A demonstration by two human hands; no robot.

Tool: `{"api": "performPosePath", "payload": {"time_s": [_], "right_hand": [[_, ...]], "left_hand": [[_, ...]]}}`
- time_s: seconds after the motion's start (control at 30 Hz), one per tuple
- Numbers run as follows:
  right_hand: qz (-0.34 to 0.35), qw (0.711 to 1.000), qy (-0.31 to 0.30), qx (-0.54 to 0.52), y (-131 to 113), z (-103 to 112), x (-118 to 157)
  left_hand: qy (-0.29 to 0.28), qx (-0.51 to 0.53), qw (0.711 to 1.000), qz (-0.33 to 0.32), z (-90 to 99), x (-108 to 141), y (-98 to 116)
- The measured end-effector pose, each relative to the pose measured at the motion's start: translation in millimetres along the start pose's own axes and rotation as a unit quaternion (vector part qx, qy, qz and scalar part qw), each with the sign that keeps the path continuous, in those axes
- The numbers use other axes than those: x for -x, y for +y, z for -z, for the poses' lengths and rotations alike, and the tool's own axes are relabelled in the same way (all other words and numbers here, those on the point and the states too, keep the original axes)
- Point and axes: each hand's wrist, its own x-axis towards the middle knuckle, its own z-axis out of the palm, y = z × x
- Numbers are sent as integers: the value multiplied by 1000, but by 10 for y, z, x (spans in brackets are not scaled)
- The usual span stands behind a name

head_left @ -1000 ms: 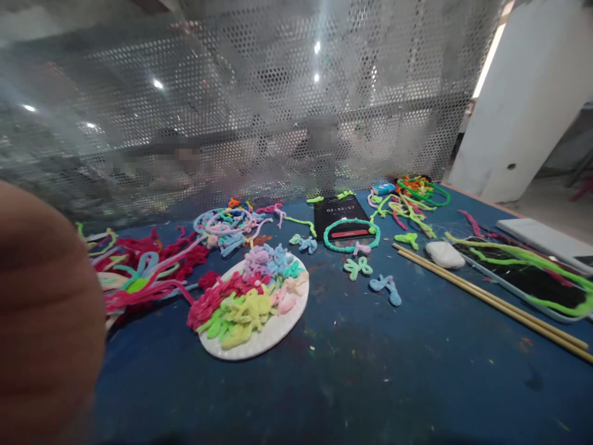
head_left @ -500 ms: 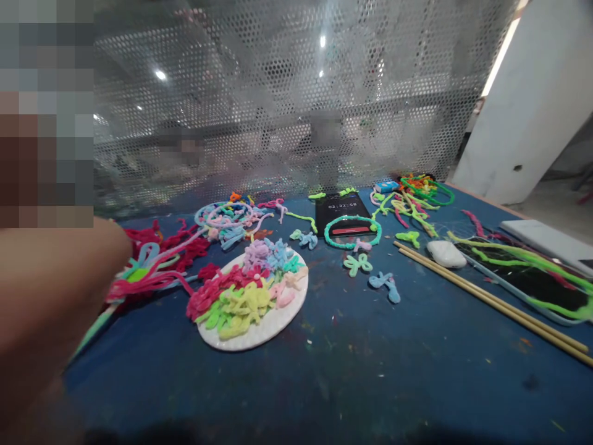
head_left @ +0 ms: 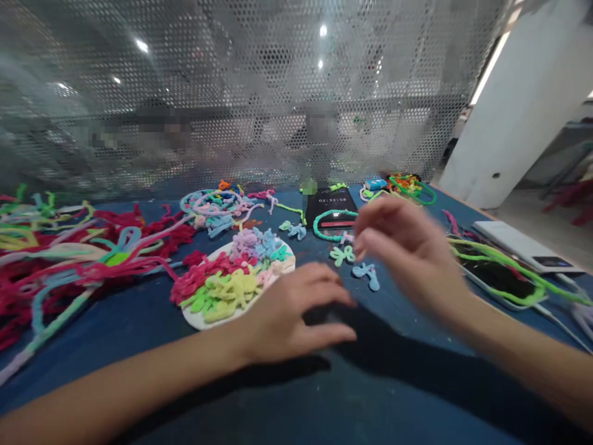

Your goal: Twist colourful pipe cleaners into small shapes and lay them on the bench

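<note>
In the head view, two bare hands reach over one dark blue, speckled tabletop [head_left: 287,408]. The left hand [head_left: 296,312] is half open, fingers loosely bent and thumb parted from them around a bare gap; it overlaps the near right side of one white oval plate [head_left: 193,319], and whether it touches the plate cannot be told. The plate bears a heap of fuzzy, soft pieces [head_left: 231,290] in crimson, yellow, green, lilac, blue, teal and pink, too tangled to count. The right hand [head_left: 407,253] is blurred, its fingers curled toward the thumb; whether it has hold of anything cannot be told. Just left of its fingertips lies one mint-green, looped fuzzy piece [head_left: 341,254], and below them one light blue, bent fuzzy piece [head_left: 367,276]. One teal fuzzy ring [head_left: 319,230], partly hidden by the right hand, lies over the near part of one black rectangular device [head_left: 331,199] reading 02:32:58. Two bright green strands [head_left: 523,272] cross one dark-screened phone [head_left: 495,281] beside one white, flat, rectangular block [head_left: 519,243].
</note>
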Motion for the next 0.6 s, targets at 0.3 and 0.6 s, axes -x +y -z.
{"api": "performPosePath", "payload": {"time_s": [0.3, 0.6], "right_hand": [[-214, 973, -21, -81, 612, -252, 168], [-189, 980, -18, -62, 691, -205, 142]], "left_hand": [[-176, -130, 975, 45, -366, 182, -189], [-13, 188, 960, 206, -336, 202, -172]]}}
